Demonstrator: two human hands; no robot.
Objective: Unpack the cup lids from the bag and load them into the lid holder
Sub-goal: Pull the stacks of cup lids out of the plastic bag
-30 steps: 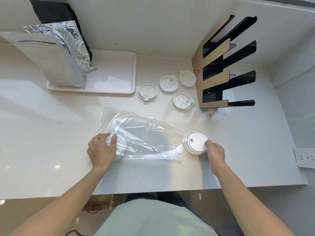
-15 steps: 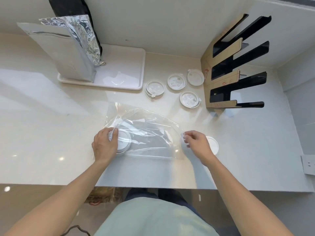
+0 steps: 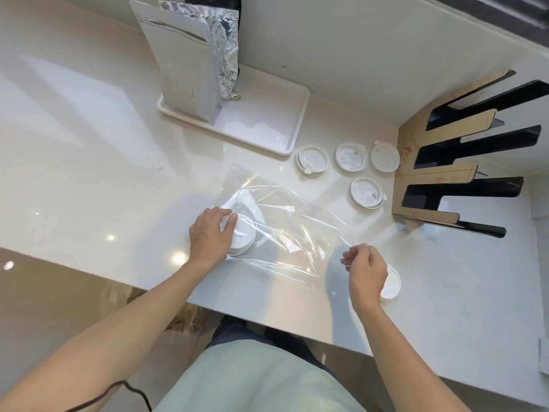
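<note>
On the surface (image 3: 89, 179), the left hand (image 3: 211, 237) presses lids (image 3: 242, 233) inside the bag (image 3: 282, 230); the right hand (image 3: 367, 270) pinches its mouth. Next, likely, sliding them out toward the empty holder (image 3: 439, 185).

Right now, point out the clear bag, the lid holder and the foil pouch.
clear bag (image 3: 285, 230): head view, wrinkled middle panel.
lid holder (image 3: 430, 179): head view, cardboard-covered side.
foil pouch (image 3: 181, 63): head view, flat front face.

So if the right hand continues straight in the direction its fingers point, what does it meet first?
Probably the open edge of the clear plastic bag; the right hand points left toward it, though its height above the counter is unclear.
</note>
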